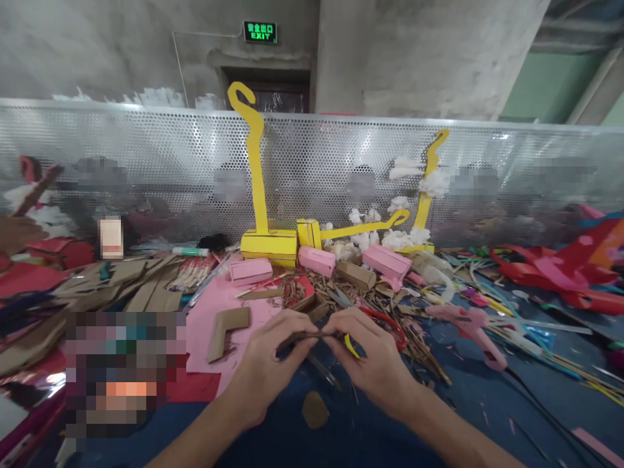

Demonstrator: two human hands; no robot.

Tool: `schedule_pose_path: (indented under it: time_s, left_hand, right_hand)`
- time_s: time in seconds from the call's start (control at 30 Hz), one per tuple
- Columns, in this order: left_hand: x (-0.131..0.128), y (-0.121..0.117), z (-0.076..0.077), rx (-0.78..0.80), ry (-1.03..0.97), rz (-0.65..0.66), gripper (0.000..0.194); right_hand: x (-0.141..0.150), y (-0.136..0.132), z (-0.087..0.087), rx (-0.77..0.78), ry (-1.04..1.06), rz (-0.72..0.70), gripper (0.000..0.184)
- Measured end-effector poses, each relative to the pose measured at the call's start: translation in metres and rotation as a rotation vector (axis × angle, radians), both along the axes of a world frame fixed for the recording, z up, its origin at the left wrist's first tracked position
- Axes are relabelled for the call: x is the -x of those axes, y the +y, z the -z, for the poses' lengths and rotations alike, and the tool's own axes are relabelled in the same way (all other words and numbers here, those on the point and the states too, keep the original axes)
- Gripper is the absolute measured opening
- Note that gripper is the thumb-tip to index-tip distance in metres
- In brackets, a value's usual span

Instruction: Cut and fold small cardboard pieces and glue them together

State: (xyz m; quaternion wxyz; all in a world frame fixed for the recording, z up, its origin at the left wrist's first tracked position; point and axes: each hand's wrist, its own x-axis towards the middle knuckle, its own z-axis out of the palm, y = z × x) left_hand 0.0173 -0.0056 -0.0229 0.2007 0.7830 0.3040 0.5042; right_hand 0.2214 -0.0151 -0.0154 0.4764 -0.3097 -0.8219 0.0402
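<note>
My left hand [283,351] and my right hand [363,344] meet over the table, fingertips pinching the two ends of a thin brown cardboard strip [307,335]. The strip is seen nearly edge-on, and the fingers hide much of it. Just behind my right hand lie scissors [341,299] with a red handle, partly covered by the hand. Below the hands a small rounded cardboard piece [315,409] rests on the blue tabletop. Left of my left hand, an angled cardboard piece [227,331] lies on pink sheet [202,354].
Yellow boxes with hooked necks [269,247] and small pink boxes [251,272] stand behind the hands, amid cardboard scraps. A pink glue gun [470,328] with a black cord lies right. Cardboard sheets [156,283] pile up left. A perforated metal barrier [312,169] runs across the back.
</note>
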Motion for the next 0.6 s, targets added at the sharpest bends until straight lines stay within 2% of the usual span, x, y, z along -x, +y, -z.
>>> schedule_pose_path:
  time_s: [0.13, 0.43, 0.6]
  left_hand:
    - [0.0004, -0.0011, -0.0005, -0.107, 0.040, -0.042, 0.010]
    - [-0.0043, -0.0066, -0.0023, -0.168, 0.077, -0.083, 0.011]
    - [-0.0016, -0.0028, -0.0022, -0.045, -0.016, -0.048, 0.009]
  right_hand:
    - [-0.0021, -0.0002, 0.0009, -0.020, -0.036, 0.009, 0.011]
    - [0.0051, -0.0018, 0.0029, -0.063, 0.009, 0.004, 0.014]
    - [0.0057, -0.0008, 0.0050, 0.001, 0.068, -0.011, 0.009]
